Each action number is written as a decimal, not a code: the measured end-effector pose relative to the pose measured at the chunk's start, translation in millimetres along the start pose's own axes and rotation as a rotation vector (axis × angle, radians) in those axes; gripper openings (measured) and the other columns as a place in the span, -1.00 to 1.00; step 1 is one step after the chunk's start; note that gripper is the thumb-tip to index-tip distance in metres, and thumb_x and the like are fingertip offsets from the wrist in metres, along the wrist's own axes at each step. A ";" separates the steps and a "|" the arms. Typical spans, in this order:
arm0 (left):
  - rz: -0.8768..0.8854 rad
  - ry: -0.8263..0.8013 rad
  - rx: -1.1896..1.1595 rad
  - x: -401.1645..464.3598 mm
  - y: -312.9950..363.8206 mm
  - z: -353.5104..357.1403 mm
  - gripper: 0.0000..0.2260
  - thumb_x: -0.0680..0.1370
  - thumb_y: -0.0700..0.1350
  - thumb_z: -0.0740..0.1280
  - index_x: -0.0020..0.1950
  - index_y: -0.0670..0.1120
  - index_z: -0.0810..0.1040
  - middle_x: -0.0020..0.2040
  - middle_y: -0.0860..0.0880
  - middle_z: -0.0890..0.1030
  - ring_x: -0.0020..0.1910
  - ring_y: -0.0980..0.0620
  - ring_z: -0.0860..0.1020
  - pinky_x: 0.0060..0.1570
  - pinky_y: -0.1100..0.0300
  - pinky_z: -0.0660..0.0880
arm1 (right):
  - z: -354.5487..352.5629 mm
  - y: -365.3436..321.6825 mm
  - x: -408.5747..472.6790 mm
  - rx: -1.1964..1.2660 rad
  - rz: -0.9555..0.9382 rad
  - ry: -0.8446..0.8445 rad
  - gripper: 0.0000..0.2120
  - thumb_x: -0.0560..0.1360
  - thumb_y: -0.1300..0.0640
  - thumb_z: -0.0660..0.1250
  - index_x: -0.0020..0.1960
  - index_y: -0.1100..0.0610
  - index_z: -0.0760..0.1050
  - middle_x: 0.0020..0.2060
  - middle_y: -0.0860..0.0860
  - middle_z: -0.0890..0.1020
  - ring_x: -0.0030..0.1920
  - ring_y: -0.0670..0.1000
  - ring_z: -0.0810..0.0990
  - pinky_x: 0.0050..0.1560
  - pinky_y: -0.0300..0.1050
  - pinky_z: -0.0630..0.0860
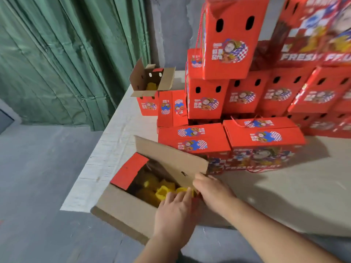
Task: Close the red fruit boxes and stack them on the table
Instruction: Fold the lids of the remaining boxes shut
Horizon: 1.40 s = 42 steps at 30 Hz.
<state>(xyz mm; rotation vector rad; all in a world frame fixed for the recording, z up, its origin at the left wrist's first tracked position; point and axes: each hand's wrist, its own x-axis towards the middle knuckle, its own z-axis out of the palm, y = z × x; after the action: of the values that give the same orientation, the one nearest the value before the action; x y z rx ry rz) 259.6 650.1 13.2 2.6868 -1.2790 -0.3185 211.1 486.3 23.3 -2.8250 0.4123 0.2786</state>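
An open red fruit box [125, 207] stands at the table's near left corner, its brown flaps up and yellow fruit trays [161, 190] showing inside. My left hand [174, 211] lies with straight fingers over the box's right end, touching the yellow trays. My right hand [210, 188] pinches the lower right corner of the raised far flap [171, 160]. One small red end flap [129, 170] folds inward at the left. Behind stand several closed red boxes [262, 137] in a stack.
A second open red box [150, 86] stands at the table's [284, 196] far left edge. Closed boxes are piled high at the back right [231, 35]. Green curtain [66, 63] hangs left; grey floor lies below the table's left edge.
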 end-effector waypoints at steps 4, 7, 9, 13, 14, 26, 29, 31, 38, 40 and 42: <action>0.240 0.059 0.022 4.4 21.8 -6.9 -0.46 0.58 0.38 0.13 0.43 0.15 0.51 0.42 0.18 0.52 0.38 -0.02 0.47 0.45 0.04 0.31 | -14.3 88.0 -31.0 0.035 0.102 0.017 -0.87 0.51 0.25 0.23 -0.09 0.06 0.32 -0.07 0.02 0.43 -0.02 0.13 0.49 -0.16 0.03 0.36; 0.383 0.105 0.007 16.8 22.8 -1.1 -0.57 0.63 0.28 0.17 0.36 0.12 0.59 0.42 0.16 0.54 0.47 0.03 0.44 0.50 0.01 0.26 | -25.6 160.5 -61.9 0.048 0.175 0.000 -0.92 0.48 0.11 0.20 -0.14 0.04 0.28 -0.15 0.02 0.46 -0.10 0.12 0.48 -0.18 0.06 0.37; 0.576 0.239 -0.077 24.1 31.4 10.5 -0.70 0.64 0.13 0.32 0.31 0.07 0.64 0.44 0.04 0.54 0.50 -0.05 0.44 0.49 -0.10 0.34 | -32.6 197.2 -84.7 0.069 0.242 0.033 -0.89 0.50 0.14 0.25 -0.15 -0.02 0.35 -0.16 -0.08 0.46 -0.12 -0.01 0.48 -0.12 0.05 0.47; 0.543 0.224 -0.383 54.2 70.7 35.5 -0.44 0.63 0.11 0.36 0.58 -0.06 0.37 0.57 -0.17 0.28 0.50 -0.20 0.36 0.46 -0.09 0.35 | -39.3 257.1 -126.4 0.009 0.313 0.024 -0.83 0.49 0.14 0.32 -0.10 -0.07 0.35 -0.09 -0.13 0.45 -0.03 -0.07 0.49 -0.06 0.01 0.50; 0.468 0.169 -0.372 64.1 79.6 39.6 -0.38 0.65 0.17 0.29 0.64 -0.05 0.26 0.63 -0.13 0.20 0.56 -0.17 0.28 0.52 -0.08 0.27 | -41.0 270.2 -133.8 0.006 0.340 0.016 -0.88 0.51 0.12 0.26 -0.05 -0.10 0.39 -0.02 -0.16 0.46 0.04 -0.06 0.49 -0.01 -0.02 0.50; 0.058 0.008 -0.320 90.4 197.6 61.9 -0.35 0.59 0.40 0.04 0.66 0.22 0.14 0.56 0.10 0.17 0.39 -0.08 0.48 0.19 0.02 0.53 | -46.2 372.7 -168.2 0.592 0.461 0.260 -0.45 0.68 0.36 0.14 0.56 -0.08 0.33 0.65 0.02 0.11 0.61 -0.04 0.16 0.45 -0.23 0.24; -0.044 0.076 -0.435 91.3 216.2 62.1 -0.44 0.62 0.21 0.28 0.61 0.18 0.27 0.40 0.04 0.29 0.20 -0.14 0.61 0.00 -0.01 0.56 | -45.2 366.3 -157.2 0.738 0.429 0.187 -0.39 0.64 0.01 0.36 0.61 -0.10 0.21 0.51 -0.08 0.34 0.39 -0.08 0.43 0.34 -0.16 0.40; -0.129 0.118 -0.428 92.1 225.3 64.6 -0.48 0.61 0.09 0.36 0.57 0.18 0.34 0.39 0.03 0.25 0.13 -0.18 0.64 -0.04 -0.02 0.57 | -40.0 361.3 -152.1 0.591 0.429 0.106 -0.22 0.54 -0.11 0.43 0.64 -0.15 0.09 0.51 -0.06 0.27 0.39 0.02 0.45 0.35 -0.09 0.42; -0.134 0.161 -0.337 99.3 231.0 62.5 -0.40 0.50 0.16 0.29 0.57 0.24 0.34 0.57 0.01 0.18 0.43 -0.21 0.37 0.30 -0.16 0.45 | -28.2 349.8 -140.9 0.406 0.586 0.128 0.09 0.34 -0.31 0.43 0.56 -0.35 -0.30 0.47 0.05 0.23 0.25 0.23 0.56 -0.01 0.01 0.50; -0.121 0.090 -0.348 107.3 229.5 59.0 -0.32 0.44 0.21 0.21 0.60 0.27 0.26 0.64 0.05 0.09 0.52 -0.14 0.17 0.48 -0.15 0.21 | -31.7 348.5 -135.9 0.376 0.636 0.097 0.08 0.37 -0.20 0.41 0.55 -0.34 -0.34 0.45 0.08 0.23 0.20 0.23 0.57 -0.01 0.02 0.55; -0.116 0.028 -0.416 117.9 226.2 57.5 -0.30 0.47 0.21 0.23 0.63 0.25 0.20 0.67 0.07 0.00 0.57 -0.11 0.08 0.54 -0.12 0.08 | -36.0 345.6 -129.8 0.323 0.666 0.074 0.03 0.39 -0.18 0.37 0.55 -0.31 -0.33 0.35 0.06 0.26 0.14 0.21 0.56 0.03 0.07 0.60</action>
<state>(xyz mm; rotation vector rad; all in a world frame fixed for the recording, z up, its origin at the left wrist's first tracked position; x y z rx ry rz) 148.5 414.3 -6.7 2.4004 -0.9268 -0.4977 -10.8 189.7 4.3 -2.3061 1.2838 0.2082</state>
